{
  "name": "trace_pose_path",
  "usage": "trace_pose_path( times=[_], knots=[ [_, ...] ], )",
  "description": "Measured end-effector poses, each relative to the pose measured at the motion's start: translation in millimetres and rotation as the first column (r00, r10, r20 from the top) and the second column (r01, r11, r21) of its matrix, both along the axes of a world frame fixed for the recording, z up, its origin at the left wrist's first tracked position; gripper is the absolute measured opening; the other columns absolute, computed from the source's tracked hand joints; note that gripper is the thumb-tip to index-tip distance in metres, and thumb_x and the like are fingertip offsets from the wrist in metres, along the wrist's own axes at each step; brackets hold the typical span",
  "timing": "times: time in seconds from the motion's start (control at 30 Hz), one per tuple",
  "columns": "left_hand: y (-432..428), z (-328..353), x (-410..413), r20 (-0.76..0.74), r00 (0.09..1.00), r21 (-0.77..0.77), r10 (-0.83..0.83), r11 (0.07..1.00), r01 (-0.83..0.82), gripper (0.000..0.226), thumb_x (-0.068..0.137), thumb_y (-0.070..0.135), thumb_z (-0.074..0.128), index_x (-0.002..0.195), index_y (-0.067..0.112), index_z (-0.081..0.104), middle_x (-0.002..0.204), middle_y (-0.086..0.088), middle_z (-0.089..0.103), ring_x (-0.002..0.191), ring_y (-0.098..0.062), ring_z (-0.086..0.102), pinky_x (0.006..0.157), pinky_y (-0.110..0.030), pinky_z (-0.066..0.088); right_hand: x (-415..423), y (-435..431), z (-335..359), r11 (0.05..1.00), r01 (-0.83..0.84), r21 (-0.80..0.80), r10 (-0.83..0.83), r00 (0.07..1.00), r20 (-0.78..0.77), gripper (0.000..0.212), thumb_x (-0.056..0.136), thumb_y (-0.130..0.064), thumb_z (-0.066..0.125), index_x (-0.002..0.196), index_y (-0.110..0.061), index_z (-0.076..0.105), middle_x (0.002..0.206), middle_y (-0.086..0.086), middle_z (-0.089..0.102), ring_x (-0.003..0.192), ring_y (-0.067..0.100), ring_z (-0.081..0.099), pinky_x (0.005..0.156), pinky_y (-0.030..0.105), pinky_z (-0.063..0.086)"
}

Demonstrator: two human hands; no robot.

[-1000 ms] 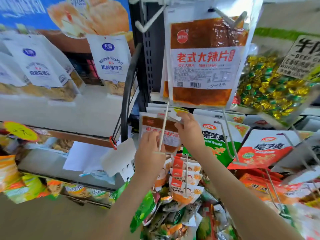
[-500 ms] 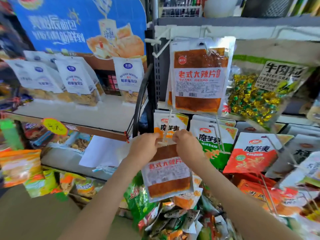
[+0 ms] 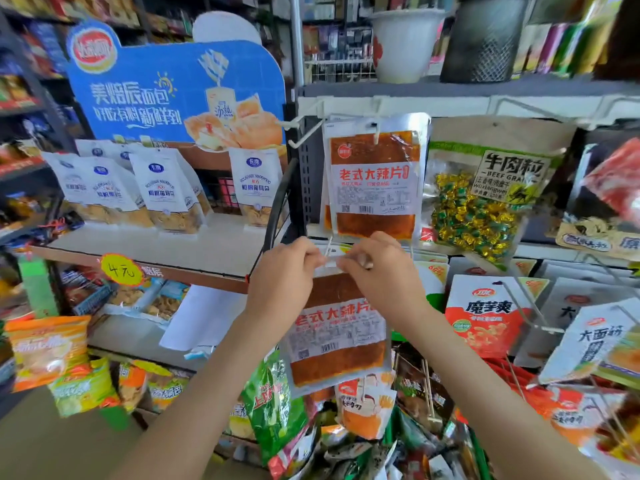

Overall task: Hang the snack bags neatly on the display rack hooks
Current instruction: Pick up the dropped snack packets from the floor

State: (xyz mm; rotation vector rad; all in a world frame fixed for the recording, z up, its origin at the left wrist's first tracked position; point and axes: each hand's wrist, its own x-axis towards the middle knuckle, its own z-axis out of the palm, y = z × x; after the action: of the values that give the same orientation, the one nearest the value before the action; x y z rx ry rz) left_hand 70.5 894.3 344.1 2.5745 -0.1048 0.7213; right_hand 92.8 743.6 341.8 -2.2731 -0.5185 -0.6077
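A clear snack bag (image 3: pixel 337 336) with brown spicy strips and a white label with red letters hangs from my two hands in front of the rack. My left hand (image 3: pixel 282 275) pinches its top edge on the left. My right hand (image 3: pixel 379 271) pinches the same top edge on the right. A white hook (image 3: pixel 329 245) pokes up right at the bag's top between my hands. A matching bag (image 3: pixel 374 178) hangs on the hook above. The bag's hang hole is hidden by my fingers.
Red and white konjac bags (image 3: pixel 485 317) and a beef-grain candy bag (image 3: pixel 485 199) hang on hooks to the right. An empty white hook (image 3: pixel 301 133) sticks out at top left of the rack. A shelf (image 3: pixel 156 247) with white pouches lies left; loose snack bags (image 3: pixel 346 427) pile below.
The view has tilted up, showing the rack's top shelf. My hands have drawn the bag off the lower hook, and now both hold its top edge a little higher, at the hook's tip.
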Motion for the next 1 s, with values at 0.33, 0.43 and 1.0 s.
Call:
trace_pose_path(
  times=[0.33,0.43,1.0],
  knots=[
    [-40.0,98.8,47.6,0.284,0.958,0.094,-0.024,0.996,-0.003,0.021,0.096,0.036,0.045,0.102,0.028,0.063,0.09,0.012,0.055,0.1,-0.015,0.048,0.072,-0.032,0.012,32.7,-46.6,111.6,0.979,0.097,0.177,-0.124,0.98,0.153,0.014,0.082,-0.02,0.067,0.072,-0.01,0.067,0.068,-0.014,0.05,0.076,0.012,0.049,0.067,0.023,0.034],
    [-44.2,109.9,55.4,0.336,0.942,0.016,0.016,1.0,-0.022,0.015,0.093,0.035,0.05,0.092,0.03,0.064,0.086,0.014,0.056,0.1,-0.015,0.048,0.066,-0.031,0.009,37.9,-45.9,120.3,0.97,0.099,0.224,-0.141,0.973,0.18,0.017,0.082,-0.021,0.068,0.071,-0.008,0.065,0.073,0.0,0.056,0.076,0.016,0.052,0.065,0.026,0.035],
    [-44.3,68.3,122.0,0.659,0.743,0.153,0.114,0.947,-0.281,0.018,0.088,0.017,0.054,0.104,0.021,0.058,0.11,0.0,0.061,0.11,-0.02,0.049,0.092,-0.042,0.022,106.7,-17.2,106.4,0.949,0.222,0.223,-0.253,0.959,0.124,0.011,0.088,-0.016,0.058,0.077,-0.017,0.056,0.074,-0.006,0.04,0.081,0.015,0.038,0.058,0.021,0.021]
  ],
)
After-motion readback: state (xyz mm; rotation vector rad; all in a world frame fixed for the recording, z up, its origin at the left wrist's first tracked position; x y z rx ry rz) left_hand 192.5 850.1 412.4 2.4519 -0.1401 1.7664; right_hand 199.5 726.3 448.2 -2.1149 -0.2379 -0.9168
